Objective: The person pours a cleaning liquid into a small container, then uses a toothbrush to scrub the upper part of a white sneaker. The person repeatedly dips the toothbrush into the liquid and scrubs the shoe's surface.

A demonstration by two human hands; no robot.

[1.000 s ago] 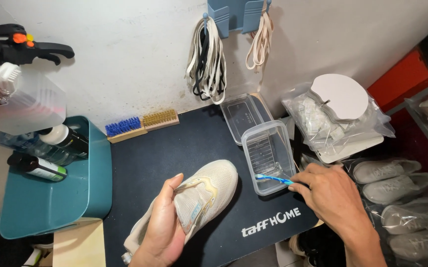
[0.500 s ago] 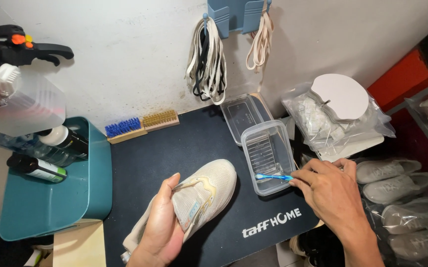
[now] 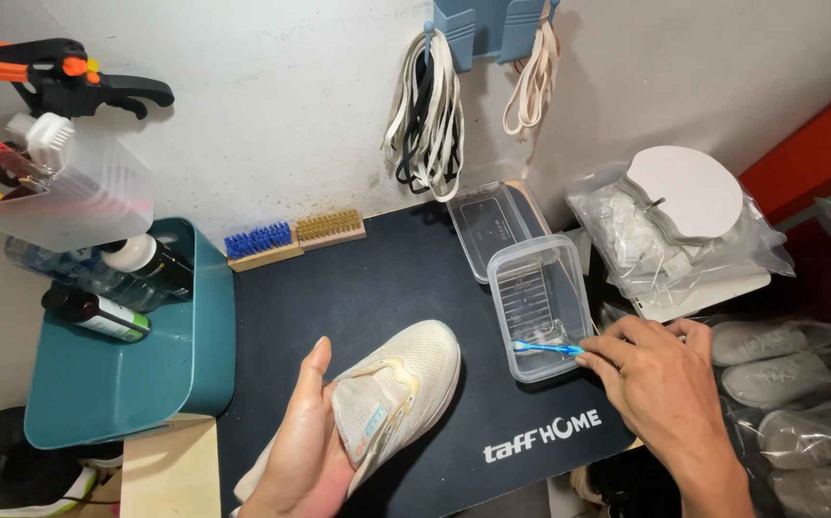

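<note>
My left hand [image 3: 305,451] grips a cream mesh sneaker [image 3: 391,393] by its heel and side, sole down over a dark mat [image 3: 367,288], toe pointing up and right. My right hand [image 3: 660,388] pinches the handle of a blue toothbrush [image 3: 545,348]. The brush head dips into a clear plastic tub [image 3: 540,307] that stands on the mat just right of the sneaker's toe.
A second clear lid or tub [image 3: 492,225] lies behind the first. Blue and brass brushes [image 3: 291,240] sit by the wall, laces [image 3: 430,105] hang above. A teal bin [image 3: 132,350] with bottles stands left; bagged items [image 3: 669,230] and wrapped shoes [image 3: 799,374] lie right.
The view has shifted slightly, so everything sits a little further right and lower. The sneaker and both hands hold nearly the same pose, with the brush still in the tub.
</note>
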